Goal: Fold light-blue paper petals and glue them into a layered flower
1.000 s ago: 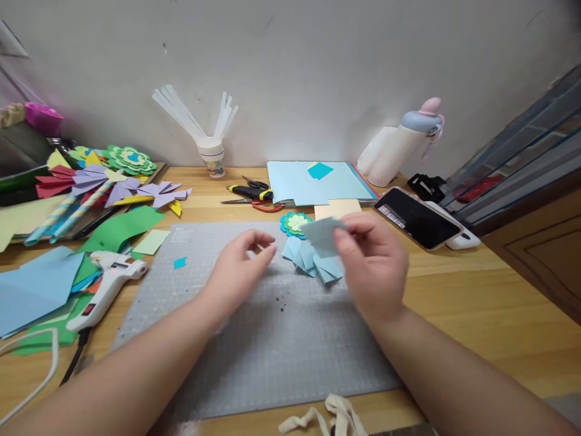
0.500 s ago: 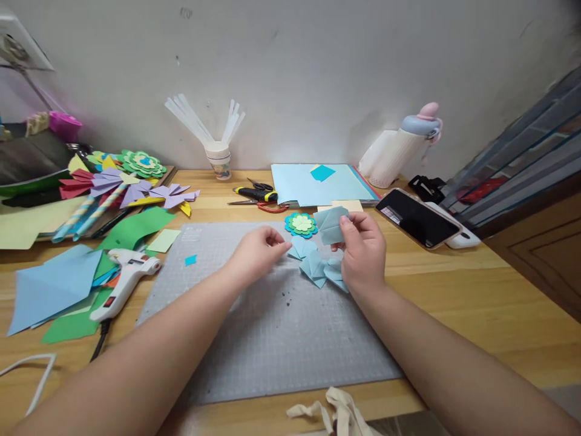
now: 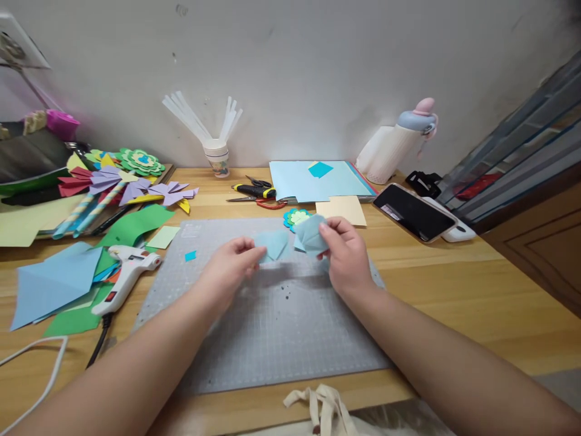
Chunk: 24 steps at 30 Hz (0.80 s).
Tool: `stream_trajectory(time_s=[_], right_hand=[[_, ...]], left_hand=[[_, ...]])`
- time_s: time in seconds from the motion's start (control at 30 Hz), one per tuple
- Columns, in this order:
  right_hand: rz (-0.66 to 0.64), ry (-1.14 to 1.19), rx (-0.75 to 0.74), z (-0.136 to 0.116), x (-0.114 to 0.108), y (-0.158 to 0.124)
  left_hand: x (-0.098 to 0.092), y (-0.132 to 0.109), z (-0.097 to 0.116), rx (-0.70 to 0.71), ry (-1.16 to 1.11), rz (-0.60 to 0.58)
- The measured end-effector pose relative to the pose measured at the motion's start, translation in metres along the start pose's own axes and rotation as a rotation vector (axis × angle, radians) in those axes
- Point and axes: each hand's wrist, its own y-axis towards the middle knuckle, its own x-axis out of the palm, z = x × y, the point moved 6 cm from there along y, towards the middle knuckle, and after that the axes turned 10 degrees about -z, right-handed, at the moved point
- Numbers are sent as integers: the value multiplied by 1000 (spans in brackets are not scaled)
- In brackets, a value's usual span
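Observation:
My left hand (image 3: pixel 233 260) pinches a light blue folded paper piece (image 3: pixel 273 247) between thumb and fingers, raised over the grey cutting mat (image 3: pixel 254 345). Opposite it, my right hand (image 3: pixel 351 254) grips light blue folded paper pieces (image 3: pixel 312 235), apparently more than one, overlapping; how many I cannot tell. The two hands' papers are close together with a small gap between them. Just behind lies a layered paper flower (image 3: pixel 290 218) in blue and green, partly covered by the right hand's paper. A small bright blue scrap (image 3: pixel 190 255) rests on the mat's left side.
A white glue gun (image 3: pixel 127 278) with its cord lies left, among coloured papers (image 3: pixel 57 275). Behind the mat are scissors (image 3: pixel 258 201), a paper cup (image 3: pixel 216 158) of white strips and a paper stack (image 3: pixel 318 181). A phone (image 3: pixel 412 212) and bottle (image 3: pixel 399 148) stand right.
My left hand has taken hold of a light blue folded piece. The pieces on the mat by my right hand no longer show there. My right hand has come left and lower with its paper.

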Motion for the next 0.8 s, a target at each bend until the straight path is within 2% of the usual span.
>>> stream_trajectory(time_s=[0.13, 0.3, 0.5, 0.57, 0.7, 0.8], right_hand=[[-231, -19, 164, 3, 29, -23], [-274, -18, 291, 12, 36, -35], [-304, 82, 438, 22, 43, -41], [-314, 74, 449, 22, 45, -41], [-362, 33, 462, 22, 48, -43], [-424, -3, 490, 23, 50, -47]], left_hand=[[-16, -32, -16, -24, -188, -27], [-9, -42, -23, -39, -283, -82], [5, -47, -22, -43, -172, -163], [7, -48, -23, -58, -170, -131], [0, -49, -22, -12, -181, 23], [2, -48, -22, 21, -141, -25]])
